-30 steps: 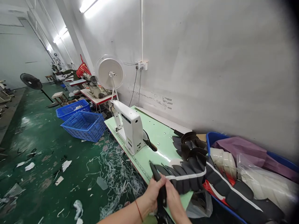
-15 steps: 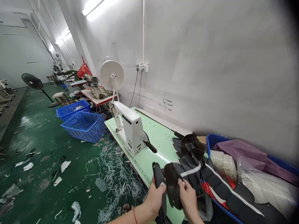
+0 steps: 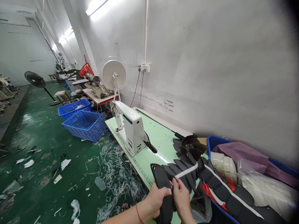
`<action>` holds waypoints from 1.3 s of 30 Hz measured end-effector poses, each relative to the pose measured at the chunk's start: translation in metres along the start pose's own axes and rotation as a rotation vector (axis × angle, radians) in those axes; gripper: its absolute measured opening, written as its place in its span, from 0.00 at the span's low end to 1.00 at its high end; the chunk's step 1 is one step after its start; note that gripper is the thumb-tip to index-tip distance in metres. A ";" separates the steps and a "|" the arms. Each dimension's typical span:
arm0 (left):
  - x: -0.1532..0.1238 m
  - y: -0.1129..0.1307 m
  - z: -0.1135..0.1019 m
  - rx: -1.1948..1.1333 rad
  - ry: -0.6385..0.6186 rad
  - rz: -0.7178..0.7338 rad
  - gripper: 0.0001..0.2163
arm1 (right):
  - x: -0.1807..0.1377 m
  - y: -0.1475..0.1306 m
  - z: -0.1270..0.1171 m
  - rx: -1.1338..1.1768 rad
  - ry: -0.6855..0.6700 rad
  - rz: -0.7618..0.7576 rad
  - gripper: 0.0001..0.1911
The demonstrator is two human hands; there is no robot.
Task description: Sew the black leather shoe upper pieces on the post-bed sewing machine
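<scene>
My left hand is closed around a black fabric piece at the near edge of the green sewing table. My right hand pinches the same piece right beside it, where a white tape joins it. That tape links a chain of overlapping black pieces running back across the table and over the blue bin on the right.
A white sewing machine stands mid-table, with a tape reel behind it. Two blue baskets sit on the green floor, which is littered with white trimmings. The bin holds plastic-wrapped rolls. A fan stands far left.
My hands turned the near black piece flat and drew together on it; half a second ago my right hand held a separate curled piece up.
</scene>
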State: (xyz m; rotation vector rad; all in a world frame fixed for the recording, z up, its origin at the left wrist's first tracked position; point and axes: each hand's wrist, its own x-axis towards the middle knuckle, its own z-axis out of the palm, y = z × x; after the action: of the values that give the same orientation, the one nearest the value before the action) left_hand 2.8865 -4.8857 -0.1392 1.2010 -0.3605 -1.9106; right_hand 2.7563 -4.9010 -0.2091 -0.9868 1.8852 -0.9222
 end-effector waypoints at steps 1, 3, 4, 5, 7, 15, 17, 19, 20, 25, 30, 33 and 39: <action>-0.004 0.004 0.002 0.030 0.004 0.027 0.18 | 0.002 -0.001 -0.002 0.001 0.036 0.016 0.47; -0.006 0.011 0.002 0.033 0.012 0.089 0.19 | -0.002 -0.008 -0.004 0.025 0.036 0.002 0.47; -0.005 0.014 0.001 0.002 0.005 0.106 0.20 | -0.008 -0.013 -0.003 0.046 -0.001 -0.029 0.44; -0.001 0.015 -0.001 -0.036 -0.014 0.108 0.21 | -0.016 -0.019 0.000 0.066 -0.053 -0.069 0.41; 0.007 0.015 -0.005 -0.101 -0.047 0.058 0.22 | -0.031 -0.030 0.006 0.095 -0.161 -0.149 0.35; 0.010 0.007 0.001 -0.160 -0.024 -0.065 0.10 | -0.005 -0.023 -0.004 0.015 -0.064 -0.134 0.33; 0.006 0.011 0.004 -0.134 -0.072 0.000 0.14 | 0.006 -0.022 -0.011 0.016 -0.016 -0.112 0.38; 0.006 0.015 0.002 -0.111 -0.050 0.080 0.19 | 0.006 -0.029 -0.012 0.022 0.007 -0.118 0.42; 0.009 0.017 0.000 -0.111 -0.017 0.109 0.20 | 0.001 -0.034 -0.009 0.026 -0.010 -0.142 0.42; 0.022 0.017 -0.017 -0.179 -0.028 0.083 0.16 | -0.034 -0.056 0.022 0.040 -0.232 -0.369 0.35; 0.016 0.020 -0.018 -0.222 -0.038 0.136 0.17 | -0.013 -0.050 0.025 0.023 -0.206 -0.314 0.34; 0.008 0.027 -0.014 -0.194 -0.055 0.171 0.21 | 0.011 -0.042 0.022 0.028 -0.158 -0.226 0.36; 0.016 0.042 -0.018 -0.165 0.052 0.287 0.26 | 0.003 -0.056 0.033 0.095 -0.164 -0.228 0.38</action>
State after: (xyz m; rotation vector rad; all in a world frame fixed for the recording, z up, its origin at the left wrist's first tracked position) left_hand 2.9194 -4.9206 -0.1319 1.0287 -0.3211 -1.6256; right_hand 2.8004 -4.9356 -0.1759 -1.1994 1.6010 -1.0200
